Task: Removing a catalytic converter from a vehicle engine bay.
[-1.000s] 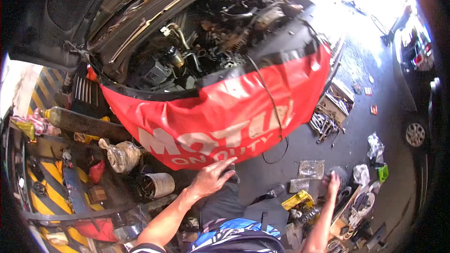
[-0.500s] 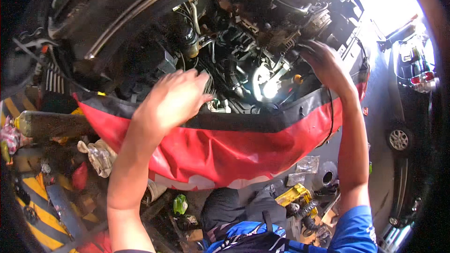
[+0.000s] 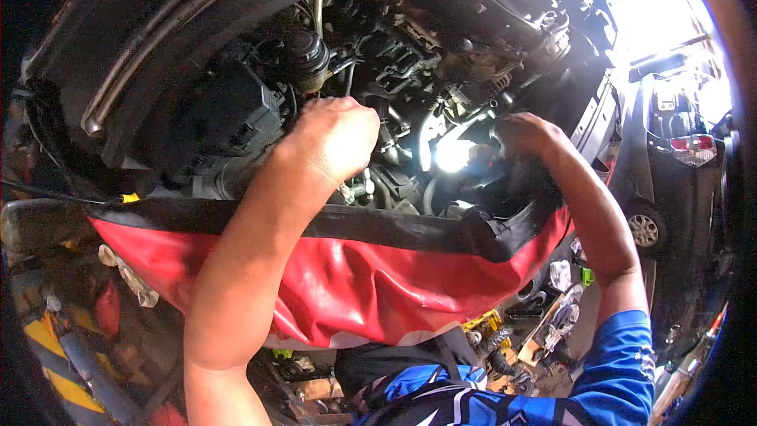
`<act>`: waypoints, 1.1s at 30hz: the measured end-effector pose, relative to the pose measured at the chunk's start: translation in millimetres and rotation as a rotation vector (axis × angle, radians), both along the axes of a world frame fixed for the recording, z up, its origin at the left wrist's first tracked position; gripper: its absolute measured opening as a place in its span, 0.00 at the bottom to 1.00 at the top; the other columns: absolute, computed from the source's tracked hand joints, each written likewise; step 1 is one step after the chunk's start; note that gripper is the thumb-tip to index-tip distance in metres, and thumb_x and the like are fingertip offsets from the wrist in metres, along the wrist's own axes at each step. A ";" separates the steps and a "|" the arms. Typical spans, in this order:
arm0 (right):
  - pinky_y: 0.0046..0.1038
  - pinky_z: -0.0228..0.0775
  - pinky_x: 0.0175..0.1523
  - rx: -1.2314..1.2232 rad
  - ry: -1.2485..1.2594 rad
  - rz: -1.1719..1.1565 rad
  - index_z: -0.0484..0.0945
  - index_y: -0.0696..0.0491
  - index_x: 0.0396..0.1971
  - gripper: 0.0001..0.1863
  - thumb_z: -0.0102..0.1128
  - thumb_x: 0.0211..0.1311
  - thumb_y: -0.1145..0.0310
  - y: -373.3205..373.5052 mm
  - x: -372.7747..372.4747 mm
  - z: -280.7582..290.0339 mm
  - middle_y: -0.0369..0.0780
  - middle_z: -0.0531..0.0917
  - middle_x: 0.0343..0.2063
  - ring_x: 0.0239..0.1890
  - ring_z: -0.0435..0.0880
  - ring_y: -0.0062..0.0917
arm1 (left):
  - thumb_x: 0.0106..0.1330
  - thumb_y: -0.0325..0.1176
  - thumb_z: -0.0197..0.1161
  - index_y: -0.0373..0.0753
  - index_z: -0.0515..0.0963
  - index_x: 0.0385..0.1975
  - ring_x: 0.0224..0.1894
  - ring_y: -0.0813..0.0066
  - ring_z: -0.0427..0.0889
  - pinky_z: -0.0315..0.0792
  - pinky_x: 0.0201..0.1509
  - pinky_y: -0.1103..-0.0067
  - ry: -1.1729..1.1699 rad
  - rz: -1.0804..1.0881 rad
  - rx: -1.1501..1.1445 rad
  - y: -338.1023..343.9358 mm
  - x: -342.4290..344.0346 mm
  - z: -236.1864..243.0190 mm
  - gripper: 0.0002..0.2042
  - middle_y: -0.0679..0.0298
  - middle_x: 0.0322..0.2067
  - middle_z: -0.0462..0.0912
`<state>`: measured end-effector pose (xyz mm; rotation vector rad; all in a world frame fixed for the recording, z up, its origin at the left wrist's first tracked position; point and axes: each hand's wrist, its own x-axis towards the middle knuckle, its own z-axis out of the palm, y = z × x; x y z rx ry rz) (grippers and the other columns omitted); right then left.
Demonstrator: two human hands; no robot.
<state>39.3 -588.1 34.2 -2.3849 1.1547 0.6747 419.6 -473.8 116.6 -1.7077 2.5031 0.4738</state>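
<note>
My left hand point(image 3: 335, 138) is over the near middle of the engine bay, back of the hand up, fingers curled down. What they grip, if anything, is hidden beneath the hand. To the right, my right hand point(image 3: 530, 139) also has its fingers bent inward, in shadow beside a glowing work light point(image 3: 452, 155); I cannot make out what is in them. The light shines among hoses and metal parts of the engine point(image 3: 406, 63). A round black-capped reservoir point(image 3: 306, 51) stands just beyond my left hand.
A red and black fender cover point(image 3: 355, 276) drapes over the car's near edge. The raised hood point(image 3: 158, 39) arches at the upper left. A black box point(image 3: 244, 106) sits left in the bay. Parts litter the floor below, and a dark car point(image 3: 682, 158) is parked at right.
My left hand has moved right and its fingers have curled in. My right hand has gone lower, closer to the light, fingers now bent. The view has shifted somewhat.
</note>
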 end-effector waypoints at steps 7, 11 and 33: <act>0.41 0.77 0.43 0.157 -0.190 0.157 0.84 0.57 0.31 0.10 0.62 0.46 0.71 5.3 18.7 -17.1 0.49 0.86 0.32 0.39 0.86 0.41 | 0.64 0.41 0.65 0.35 0.83 0.30 0.41 0.49 0.85 0.77 0.50 0.60 -0.058 0.048 0.074 -3.1 23.0 0.0 0.13 0.47 0.32 0.85; 0.42 0.76 0.47 0.047 -0.006 0.222 0.81 0.58 0.38 0.14 0.60 0.50 0.71 14.2 47.5 39.5 0.50 0.85 0.35 0.41 0.86 0.42 | 0.67 0.43 0.63 0.32 0.82 0.35 0.44 0.47 0.84 0.77 0.51 0.59 -0.074 0.094 0.102 -16.0 34.2 7.1 0.16 0.44 0.37 0.84; 0.26 0.73 0.39 -0.286 -0.611 -0.568 0.82 0.57 0.46 0.16 0.65 0.66 0.60 0.7 91.9 107.5 0.35 0.85 0.32 0.31 0.78 0.19 | 0.67 0.45 0.63 0.30 0.83 0.34 0.45 0.44 0.84 0.76 0.51 0.58 -0.104 0.133 0.058 -17.4 55.7 23.8 0.19 0.41 0.38 0.84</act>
